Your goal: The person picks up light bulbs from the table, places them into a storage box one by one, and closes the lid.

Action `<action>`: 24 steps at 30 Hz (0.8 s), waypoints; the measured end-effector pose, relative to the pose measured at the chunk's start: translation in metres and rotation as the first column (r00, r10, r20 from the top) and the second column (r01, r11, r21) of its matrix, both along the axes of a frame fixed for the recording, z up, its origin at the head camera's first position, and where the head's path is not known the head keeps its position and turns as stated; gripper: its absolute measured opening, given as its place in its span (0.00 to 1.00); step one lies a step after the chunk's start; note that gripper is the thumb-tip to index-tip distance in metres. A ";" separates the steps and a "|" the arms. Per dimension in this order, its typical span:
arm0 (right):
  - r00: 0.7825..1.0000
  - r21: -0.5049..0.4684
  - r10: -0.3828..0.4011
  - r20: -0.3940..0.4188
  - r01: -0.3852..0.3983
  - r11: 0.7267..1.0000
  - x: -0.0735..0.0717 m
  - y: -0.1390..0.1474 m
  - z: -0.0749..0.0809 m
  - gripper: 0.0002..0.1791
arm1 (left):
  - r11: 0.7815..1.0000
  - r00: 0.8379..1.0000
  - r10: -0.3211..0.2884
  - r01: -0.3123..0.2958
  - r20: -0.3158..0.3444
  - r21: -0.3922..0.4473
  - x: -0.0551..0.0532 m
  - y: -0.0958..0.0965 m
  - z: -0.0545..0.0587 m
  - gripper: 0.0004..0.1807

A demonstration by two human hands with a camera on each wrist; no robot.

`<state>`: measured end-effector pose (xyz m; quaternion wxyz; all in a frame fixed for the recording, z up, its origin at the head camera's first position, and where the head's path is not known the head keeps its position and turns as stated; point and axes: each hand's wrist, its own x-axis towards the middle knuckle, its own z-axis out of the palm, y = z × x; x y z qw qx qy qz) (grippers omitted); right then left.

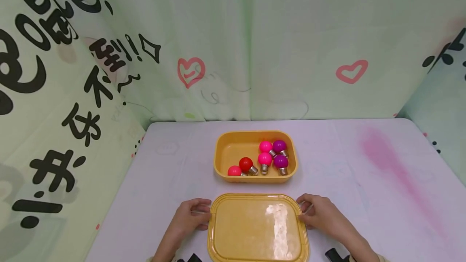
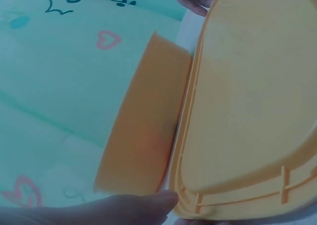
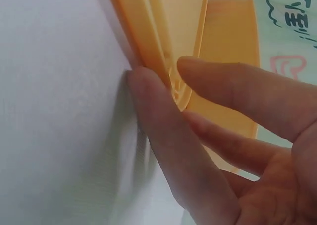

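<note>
A yellow plastic lid (image 1: 255,229) is between my two hands, near the front of the table. My left hand (image 1: 191,216) pinches its left edge; in the left wrist view, the thumb (image 2: 153,202) lies at the rim's corner. At the opposite edge, my right hand (image 1: 322,216) grips the rim with thumb and fingers. Ribs along the lid's rim (image 2: 237,202) show in the left wrist view. Just behind stands a yellow tray (image 1: 233,140) holding several toy light bulbs: pink bulbs (image 1: 264,159), purple bulbs (image 1: 280,161) and a red bulb (image 1: 246,164).
The white table (image 1: 174,165) has a pink stain (image 1: 386,157) on its right side. Pale green curtains (image 1: 291,43) with black writing and pink hearts enclose the back and sides. Dark straps or devices (image 1: 335,254) show near both wrists.
</note>
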<state>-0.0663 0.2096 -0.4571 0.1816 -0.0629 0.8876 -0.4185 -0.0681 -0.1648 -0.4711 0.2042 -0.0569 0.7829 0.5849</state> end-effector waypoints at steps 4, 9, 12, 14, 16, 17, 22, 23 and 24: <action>1.000 0.049 -0.021 -0.021 0.022 0.999 0.000 -0.001 -0.003 0.20 | 0.999 1.000 0.030 -0.030 -0.002 -0.021 0.002 0.005 0.001 0.23; 0.999 0.052 -0.033 -0.037 0.035 0.998 0.000 -0.001 -0.002 0.20 | 0.997 0.998 0.068 -0.068 0.005 -0.034 0.002 0.008 0.000 0.21; 0.999 -0.008 -0.036 -0.038 0.036 0.999 0.001 0.001 0.001 0.19 | 0.996 0.996 0.089 -0.089 0.006 -0.027 0.001 0.007 -0.001 0.20; 0.999 -0.055 -0.045 -0.016 0.044 0.998 0.001 0.002 0.003 0.19 | 0.995 0.995 0.098 -0.098 0.001 -0.007 0.001 0.006 -0.001 0.20; 0.999 -0.094 -0.049 0.009 0.050 0.994 0.000 0.003 0.006 0.19 | 0.994 0.994 0.108 -0.108 -0.008 0.012 0.000 0.005 -0.001 0.19; 0.999 -0.106 -0.047 0.018 0.049 0.993 -0.001 0.004 0.008 0.19 | 0.993 0.993 0.113 -0.113 -0.012 0.021 0.000 0.004 0.000 0.20; 0.997 -0.182 -0.043 0.068 0.054 0.982 -0.004 0.009 0.018 0.21 | 0.990 0.990 0.143 -0.143 -0.015 0.002 -0.003 0.003 0.006 0.20; 0.996 -0.200 -0.047 0.082 0.063 0.978 -0.005 0.010 0.021 0.22 | 0.988 0.988 0.151 -0.151 -0.017 -0.009 -0.004 0.003 0.008 0.20; 0.994 -0.214 -0.054 0.097 0.074 0.974 -0.006 0.010 0.024 0.23 | 0.987 0.987 0.158 -0.159 -0.019 -0.022 -0.005 0.003 0.010 0.20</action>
